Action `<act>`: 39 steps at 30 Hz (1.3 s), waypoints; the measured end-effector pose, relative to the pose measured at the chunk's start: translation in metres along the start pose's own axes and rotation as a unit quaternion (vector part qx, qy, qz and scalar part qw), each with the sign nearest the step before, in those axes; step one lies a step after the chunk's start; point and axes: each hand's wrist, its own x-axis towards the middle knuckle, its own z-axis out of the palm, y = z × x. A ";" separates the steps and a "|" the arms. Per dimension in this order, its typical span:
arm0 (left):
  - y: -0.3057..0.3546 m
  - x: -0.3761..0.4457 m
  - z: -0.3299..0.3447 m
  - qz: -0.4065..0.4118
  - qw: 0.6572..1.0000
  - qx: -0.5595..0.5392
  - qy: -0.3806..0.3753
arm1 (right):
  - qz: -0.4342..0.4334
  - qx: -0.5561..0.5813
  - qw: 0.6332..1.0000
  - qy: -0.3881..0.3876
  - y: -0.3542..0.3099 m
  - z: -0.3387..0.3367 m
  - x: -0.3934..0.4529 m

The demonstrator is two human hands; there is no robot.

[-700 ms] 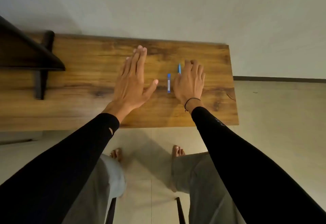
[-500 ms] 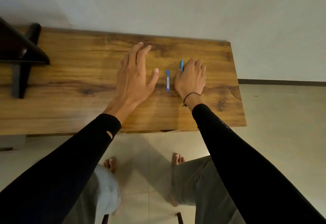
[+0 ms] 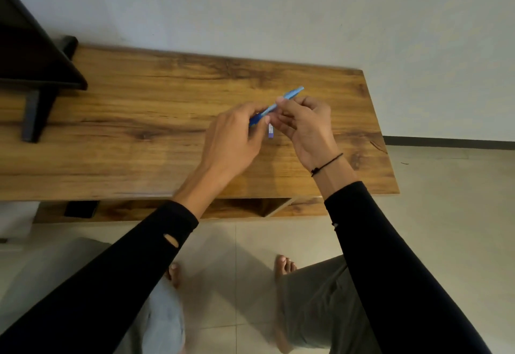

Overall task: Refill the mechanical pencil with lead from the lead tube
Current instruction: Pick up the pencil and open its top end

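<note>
A blue mechanical pencil is held slanted above the wooden table, its tip pointing up and to the right. My right hand pinches it near the middle. My left hand grips its lower, darker end. The small blue and white lead tube lies flat on the table just below, showing in the gap between both hands.
A dark stand with a black angled panel occupies the table's left end. The table's right edge is close to my right hand. A white wall runs behind; my knees and bare feet are over the tiled floor below.
Both hands were flat on the table beside the pencil and tube. The right hand picked the pencil up, and the left hand came across to grip its lower end.
</note>
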 end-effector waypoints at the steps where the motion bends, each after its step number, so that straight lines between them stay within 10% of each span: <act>1: -0.001 0.001 -0.004 -0.004 1.000 -0.002 -0.004 | 0.003 -0.008 1.000 -0.012 -0.002 0.001 -0.002; 15: -0.012 0.021 -0.027 -0.103 0.992 0.031 -0.069 | -0.097 -0.080 0.991 0.053 -0.018 -0.023 0.032; 21: -0.012 0.022 -0.024 -0.123 0.990 0.019 -0.072 | -0.191 -0.459 0.862 0.098 0.005 -0.048 0.054; 27: -0.009 0.022 -0.022 -0.131 0.988 0.024 -0.078 | -0.166 -0.557 0.810 0.080 0.024 -0.045 0.059; 39: -0.006 0.024 -0.019 -0.134 0.988 0.030 -0.076 | -0.128 -0.241 0.962 -0.009 -0.011 -0.039 0.051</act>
